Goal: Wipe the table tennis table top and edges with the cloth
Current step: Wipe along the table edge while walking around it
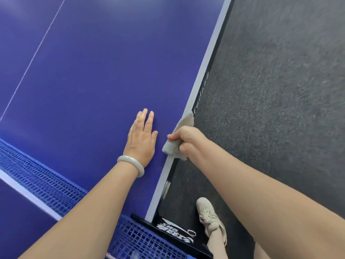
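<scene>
Two grips are working the worktop (93,71). The right grip (183,139) is curling round the bunched cloth (183,121), which is lying under and just beyond it, straddling the white edge band (203,75). The left grip (141,141), spread flat and holding nothing, is pressing on the blue surface just beside it. Loose cloth is sticking out ahead of the right grip, so it is probably risking slipping off over the side and missing the rim if downward pressure is easing.
</scene>
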The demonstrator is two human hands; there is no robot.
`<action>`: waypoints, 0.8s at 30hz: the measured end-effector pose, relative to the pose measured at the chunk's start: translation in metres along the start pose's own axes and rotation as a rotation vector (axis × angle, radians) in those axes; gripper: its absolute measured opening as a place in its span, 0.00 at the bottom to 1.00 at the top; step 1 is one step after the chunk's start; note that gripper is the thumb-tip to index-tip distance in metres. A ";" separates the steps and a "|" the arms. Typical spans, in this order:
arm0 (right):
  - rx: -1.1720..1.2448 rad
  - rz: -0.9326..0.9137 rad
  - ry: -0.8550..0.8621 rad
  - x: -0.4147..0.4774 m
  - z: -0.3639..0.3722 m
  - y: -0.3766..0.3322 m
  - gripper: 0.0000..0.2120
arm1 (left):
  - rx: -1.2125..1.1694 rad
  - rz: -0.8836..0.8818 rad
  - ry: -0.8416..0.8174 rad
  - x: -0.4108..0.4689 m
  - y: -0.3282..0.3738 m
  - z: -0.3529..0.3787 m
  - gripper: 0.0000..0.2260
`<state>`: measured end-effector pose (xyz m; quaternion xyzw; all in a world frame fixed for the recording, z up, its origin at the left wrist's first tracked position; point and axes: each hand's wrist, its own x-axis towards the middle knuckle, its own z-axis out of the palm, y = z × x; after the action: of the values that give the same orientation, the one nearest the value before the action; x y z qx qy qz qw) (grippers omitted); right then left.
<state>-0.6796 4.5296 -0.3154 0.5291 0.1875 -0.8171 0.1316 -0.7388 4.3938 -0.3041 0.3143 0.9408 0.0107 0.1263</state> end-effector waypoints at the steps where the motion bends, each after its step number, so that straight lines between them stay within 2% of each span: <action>1: -0.037 -0.111 0.013 -0.005 -0.001 0.000 0.23 | -0.007 0.026 0.015 0.006 0.005 -0.001 0.26; 3: -0.129 -0.266 0.020 -0.017 -0.009 0.028 0.39 | -0.013 0.080 0.050 0.019 0.016 -0.004 0.25; 4: -0.147 -0.287 -0.001 -0.025 -0.012 0.049 0.43 | -0.017 0.101 0.070 0.027 0.021 -0.005 0.25; 7: -0.160 -0.158 -0.050 -0.036 -0.019 0.102 0.45 | -0.017 0.149 0.078 0.051 0.034 -0.006 0.24; 10: -0.043 -0.049 -0.074 -0.019 -0.019 0.093 0.41 | 0.031 0.153 0.037 0.065 0.037 0.002 0.25; 12: 0.022 -0.131 -0.087 -0.007 -0.020 0.064 0.42 | 0.033 0.154 0.050 0.066 0.034 0.009 0.24; 16: 0.019 -0.401 -0.181 0.004 -0.025 0.014 0.50 | 0.014 0.176 0.111 0.064 0.033 0.014 0.27; 19: 0.185 -0.470 -0.220 0.004 -0.034 0.007 0.48 | -0.008 0.178 0.123 0.065 0.032 0.014 0.27; 21: 0.312 -0.467 -0.182 0.004 -0.039 0.019 0.37 | -0.016 0.180 0.131 0.064 0.033 0.014 0.27; 23: 0.206 -0.538 -0.088 0.003 -0.037 0.039 0.24 | -0.025 0.180 0.134 0.063 0.033 0.015 0.26; 24: 0.097 -0.582 -0.055 0.002 -0.032 0.050 0.23 | -0.035 0.177 0.132 0.063 0.033 0.015 0.26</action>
<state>-0.6335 4.4988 -0.3374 0.4364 0.2885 -0.8425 -0.1286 -0.7642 4.4574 -0.3297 0.3926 0.9153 0.0590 0.0680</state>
